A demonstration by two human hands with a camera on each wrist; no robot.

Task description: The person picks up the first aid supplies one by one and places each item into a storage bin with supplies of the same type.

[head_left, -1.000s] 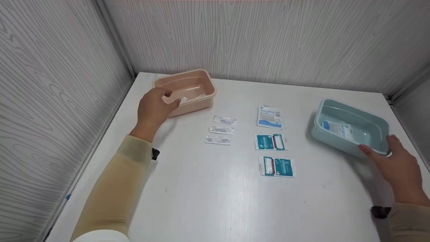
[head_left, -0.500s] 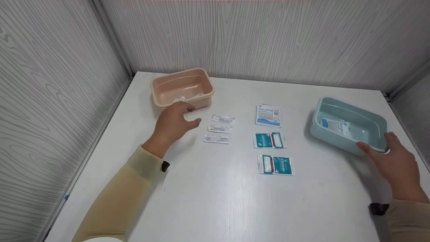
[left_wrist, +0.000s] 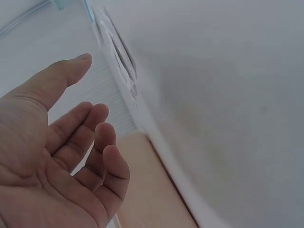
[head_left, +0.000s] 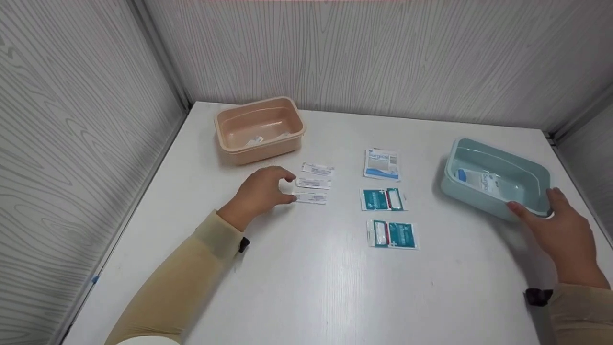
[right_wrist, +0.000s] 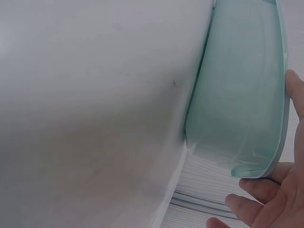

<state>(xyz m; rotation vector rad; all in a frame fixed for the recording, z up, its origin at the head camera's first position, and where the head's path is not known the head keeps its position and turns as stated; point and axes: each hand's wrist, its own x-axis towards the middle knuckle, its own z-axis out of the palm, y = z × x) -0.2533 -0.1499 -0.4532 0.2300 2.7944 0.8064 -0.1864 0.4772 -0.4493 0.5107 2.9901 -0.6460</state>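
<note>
My left hand [head_left: 262, 192] is beside three narrow white wrapped strips in a column. Its thumb and fingers are apart, holding nothing. The thumb tip overlaps the left end of the nearest strip [head_left: 312, 198]; whether it touches is unclear. Above lie the middle strip [head_left: 314, 184] and the far strip [head_left: 318, 169]. Over at the right, my right hand [head_left: 565, 235] rests at the near right corner of a pale green plastic box [head_left: 483, 203]. Its thumb touches the near rim [right_wrist: 287, 109], and fingers lie around the corner. Inside is a white-and-blue "Surgical" packet [head_left: 481, 183].
A pink box [head_left: 261, 152] with small white wrapped pieces inside stands at the back left. Between the boxes lie a "Surgical" packet [head_left: 381, 164] and two teal-and-white sachets, one farther [head_left: 378, 200] and one nearer [head_left: 401, 235]. Panels wall the table's back and sides.
My left hand has moved from over the pink box, rightward and nearer, to the strips. The right hand stays at the green box. The packets lie as before.
</note>
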